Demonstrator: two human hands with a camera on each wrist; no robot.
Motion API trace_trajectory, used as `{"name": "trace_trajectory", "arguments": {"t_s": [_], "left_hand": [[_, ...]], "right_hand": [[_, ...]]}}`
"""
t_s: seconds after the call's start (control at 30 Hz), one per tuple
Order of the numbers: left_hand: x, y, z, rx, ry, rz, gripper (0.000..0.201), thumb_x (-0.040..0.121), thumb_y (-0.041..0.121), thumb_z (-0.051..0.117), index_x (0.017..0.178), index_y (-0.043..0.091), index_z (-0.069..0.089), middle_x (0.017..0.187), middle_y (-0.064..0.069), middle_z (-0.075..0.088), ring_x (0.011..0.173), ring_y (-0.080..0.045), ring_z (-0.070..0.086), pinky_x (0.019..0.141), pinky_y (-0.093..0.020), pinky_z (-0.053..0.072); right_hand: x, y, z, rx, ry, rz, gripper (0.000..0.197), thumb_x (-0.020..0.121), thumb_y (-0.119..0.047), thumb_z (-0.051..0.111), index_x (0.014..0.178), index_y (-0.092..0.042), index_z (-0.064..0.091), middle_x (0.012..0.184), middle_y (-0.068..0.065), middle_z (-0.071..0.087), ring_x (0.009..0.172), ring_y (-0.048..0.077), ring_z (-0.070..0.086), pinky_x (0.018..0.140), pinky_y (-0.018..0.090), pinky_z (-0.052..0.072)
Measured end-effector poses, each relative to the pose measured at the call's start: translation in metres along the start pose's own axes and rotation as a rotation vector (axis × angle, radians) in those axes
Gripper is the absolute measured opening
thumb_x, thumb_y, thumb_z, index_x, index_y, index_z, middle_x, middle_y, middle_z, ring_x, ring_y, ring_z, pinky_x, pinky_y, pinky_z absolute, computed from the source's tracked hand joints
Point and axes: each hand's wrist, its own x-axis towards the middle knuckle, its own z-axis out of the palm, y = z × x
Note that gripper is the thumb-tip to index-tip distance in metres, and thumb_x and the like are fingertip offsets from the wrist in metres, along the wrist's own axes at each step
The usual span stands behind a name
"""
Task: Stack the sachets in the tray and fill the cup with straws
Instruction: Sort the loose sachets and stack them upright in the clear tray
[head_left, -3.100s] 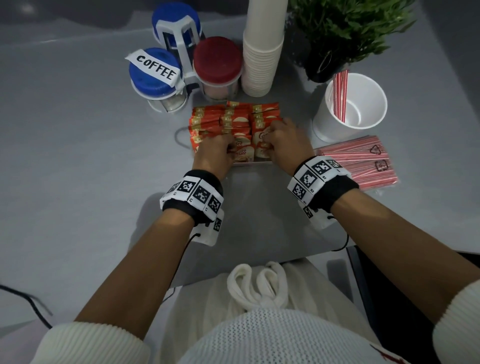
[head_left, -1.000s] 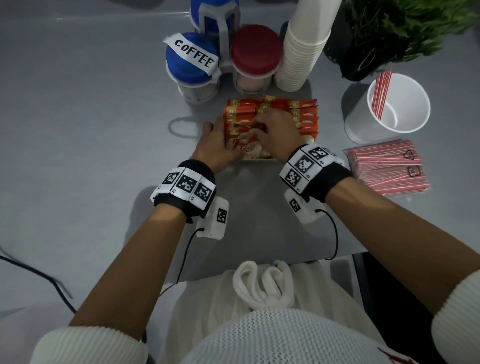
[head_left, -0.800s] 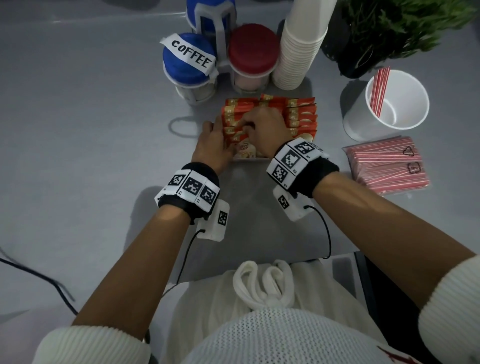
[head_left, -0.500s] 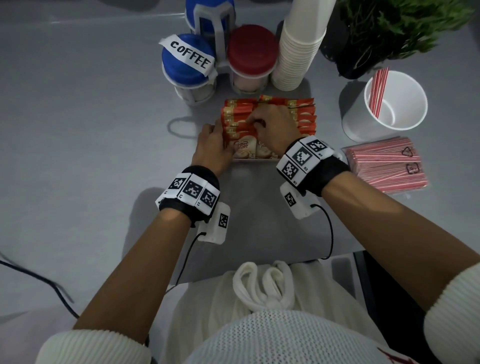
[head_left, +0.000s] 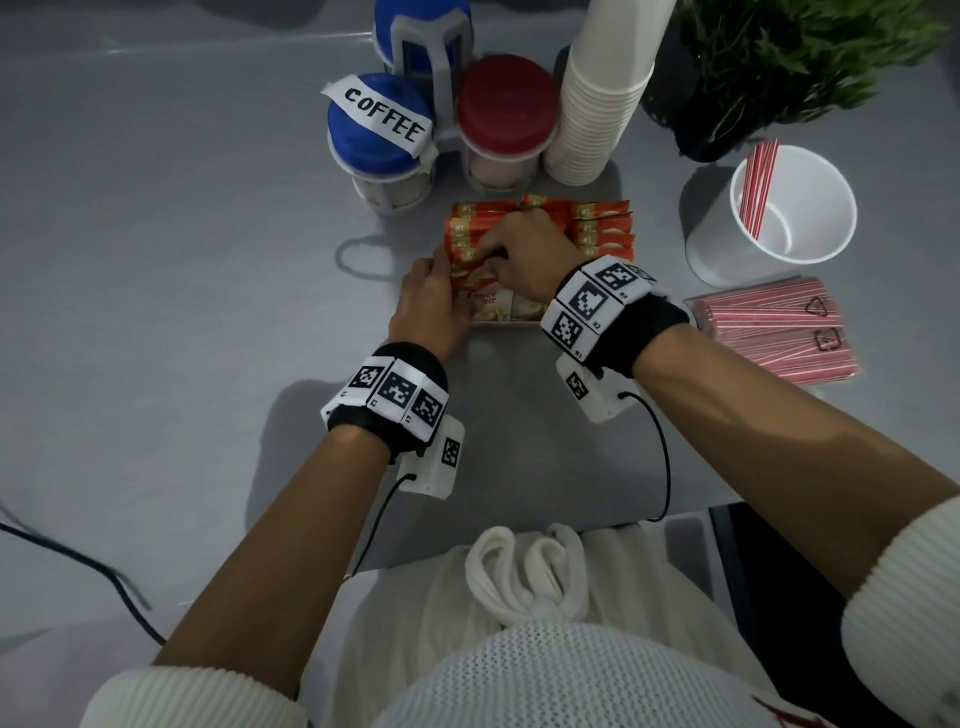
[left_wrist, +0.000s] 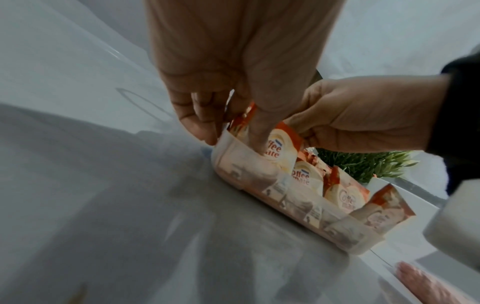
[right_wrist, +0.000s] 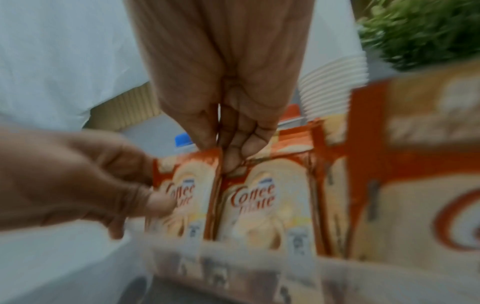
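Sachets (head_left: 602, 228) mostly upright in rows in tray (left_wrist: 259, 185), mid-desk. Left hand (head_left: 426, 306) at tray's left end, fingers curled on front sachet; right hand (head_left: 524, 249) pinches sachet tops, tidying. Cup (head_left: 779, 218) far right: few straws in. Straw pack (head_left: 774, 332) near right, untouched. Stacking nearly done; filling mostly left.

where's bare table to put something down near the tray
Bare grey table lies left of the sachet tray, and in front of it between the wrists. Crowded: canisters and stacked cups behind; white cup and straw pack to the right.
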Motion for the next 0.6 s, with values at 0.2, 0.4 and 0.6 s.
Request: {"name": "trace_trajectory", "arguments": {"t_s": [0.2,0.4,0.6], "left_hand": [[-0.003,0.005,-0.005,-0.044,0.041,0.046,0.078,0.083,0.016,0.061,0.147,0.012,0.017,0.138,-0.018,0.035,0.129,-0.032,0.035,0.104,-0.042,0.036],[-0.009,0.025,-0.016,0.229,0.069,0.221,0.077,0.083,0.028,0.062,0.147,0.028,0.019,0.150,-0.011,0.019,0.138,-0.029,0.019,0.109,-0.046,0.022],[-0.007,0.025,-0.003,0.413,0.008,0.337,0.052,0.092,0.021,0.047,0.143,0.028,0.034,0.156,-0.004,0.015,0.145,-0.023,0.011,0.113,-0.043,0.014]], "right_hand": [[-0.027,0.031,-0.034,0.174,0.287,0.079,0.025,0.089,-0.007,0.051,0.107,-0.008,0.069,0.108,0.009,0.069,0.096,0.013,0.060,0.079,0.009,0.033],[-0.059,0.060,-0.035,0.065,0.191,0.116,0.018,0.083,-0.017,0.063,0.096,-0.008,0.071,0.099,0.009,0.070,0.088,0.016,0.059,0.077,0.014,0.032],[-0.071,0.061,-0.020,0.059,0.173,0.140,0.038,0.074,-0.022,0.074,0.108,-0.006,0.065,0.115,0.013,0.059,0.105,0.025,0.055,0.084,0.023,0.036]]}}
